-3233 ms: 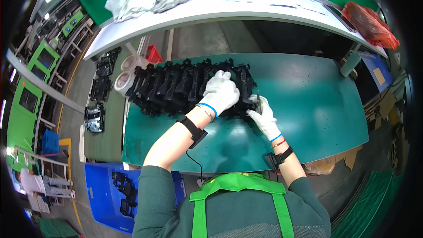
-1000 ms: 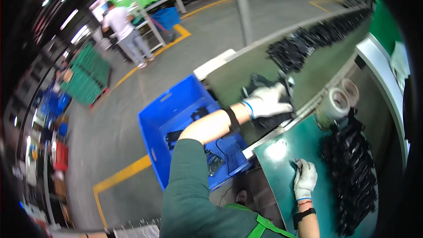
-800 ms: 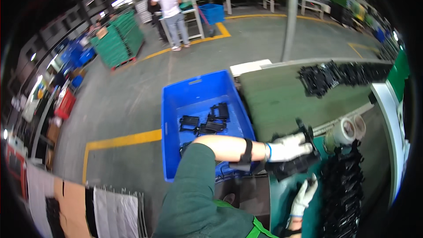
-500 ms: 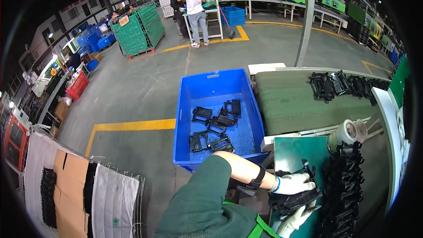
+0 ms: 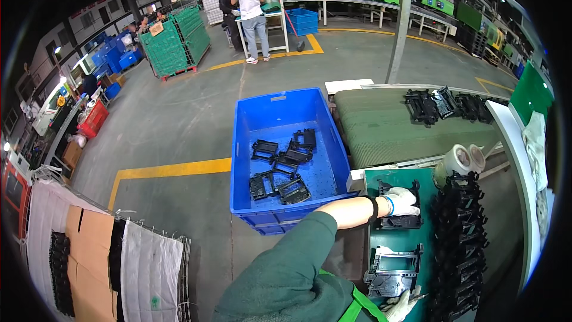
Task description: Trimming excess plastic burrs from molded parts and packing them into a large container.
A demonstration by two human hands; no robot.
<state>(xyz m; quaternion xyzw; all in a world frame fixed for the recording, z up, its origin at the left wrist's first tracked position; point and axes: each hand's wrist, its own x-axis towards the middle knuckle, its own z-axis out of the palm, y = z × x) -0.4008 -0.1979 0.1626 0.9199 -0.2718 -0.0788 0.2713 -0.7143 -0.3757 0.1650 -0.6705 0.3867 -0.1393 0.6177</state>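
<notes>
My left hand [image 5: 401, 200], in a white glove, is closed on a black plastic frame [image 5: 400, 222] at the far part of the green work surface [image 5: 372, 240]. Nearer to me a second black plastic frame [image 5: 393, 269] lies flat, its shiny face catching the light. Beside its near edge is my gloved right hand [image 5: 400, 309], its fingers curled round a thin stick-like tool [image 5: 419, 296]; the tool's kind cannot be made out. Right of both frames, a long row of black plastic frames [image 5: 459, 244] stands closely packed.
A blue bin [image 5: 238, 167] with several black frames stands left of the work surface. Beyond it runs a green conveyor belt [image 5: 369, 125] carrying more frames. White rolls [image 5: 457, 158] sit at the far right corner. Two people [image 5: 249, 6] stand at a distant table.
My left hand has moved farther from me, onto the far frame. The frame both hands were on now lies flat on the surface, and my right hand has drawn back toward me.
</notes>
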